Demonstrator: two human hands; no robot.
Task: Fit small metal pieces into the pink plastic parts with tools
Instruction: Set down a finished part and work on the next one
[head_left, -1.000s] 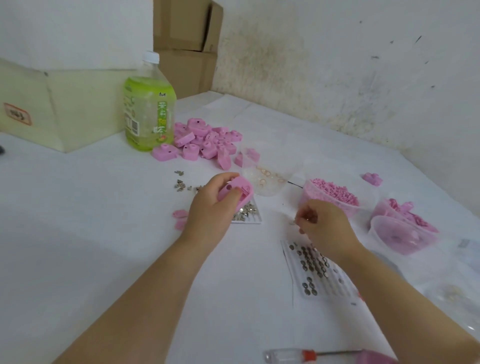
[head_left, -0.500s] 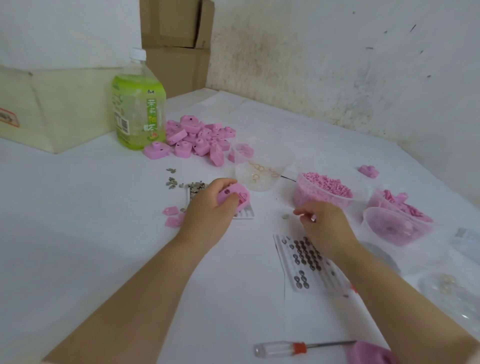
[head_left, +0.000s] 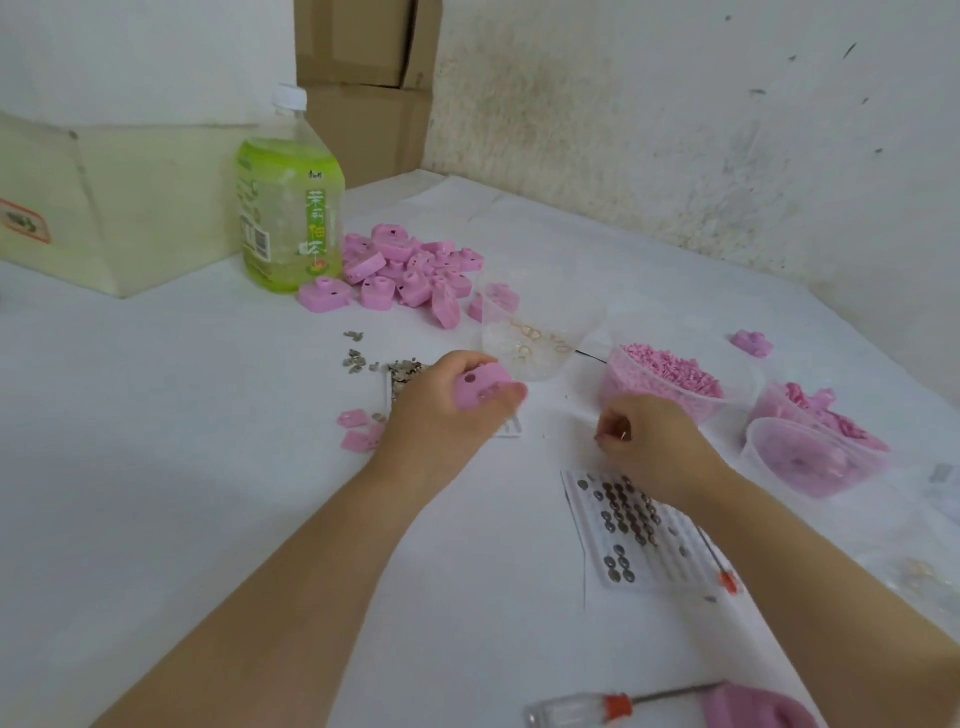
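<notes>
At frame centre, the left hand (head_left: 441, 415) grips a pink block-shaped plastic part (head_left: 480, 388) over a small white tray (head_left: 511, 429). Right of it, the right hand (head_left: 652, 441) has its fingertips pinched together; whether they hold anything, I cannot tell.

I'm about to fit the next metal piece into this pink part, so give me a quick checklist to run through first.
1. Pink part gripped in the left hand: ok.
2. Part's holed face turned up into view: ok.
3. Metal piece pinched in the right hand: cannot tell; the fingertips are together, but anything between them is too small to see.
4. Tray of metal pieces stocked and under the right wrist: ok.
5. Screwdriver in hand: not ok; it lies on the table near you.
</notes>
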